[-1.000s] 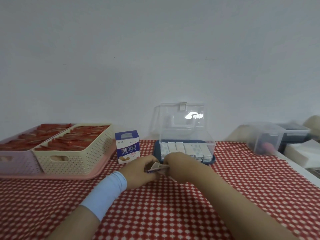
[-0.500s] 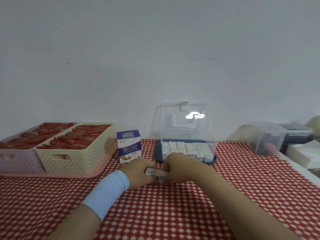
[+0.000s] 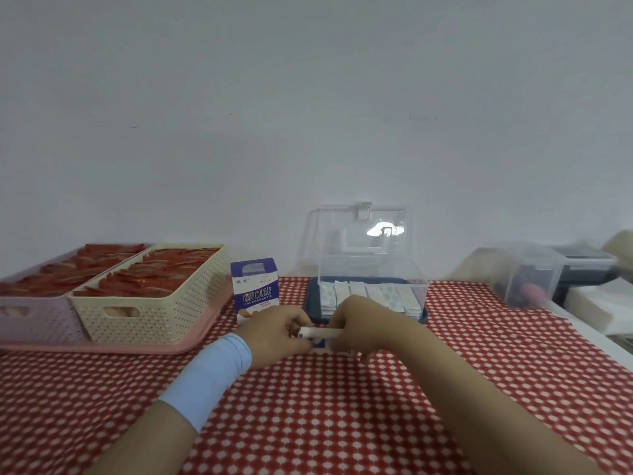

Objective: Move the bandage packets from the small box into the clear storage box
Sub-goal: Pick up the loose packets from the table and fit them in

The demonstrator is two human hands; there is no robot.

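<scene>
The left hand [image 3: 277, 332] and the right hand [image 3: 363, 323] are each gripping one end of a white bundle of bandage packets [image 3: 320, 333], which is lying crosswise just above the tablecloth. The clear storage box [image 3: 412, 272] is standing open straight behind, just beyond the right hand, which is sitting nearer it.

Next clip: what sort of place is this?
Likely a sorting station against a bare wall, not clearly home or shop: checked tablecloth, baskets of red packets, a clear storage box holding bandage packets. The left hand and right hand hold a pack.
</scene>
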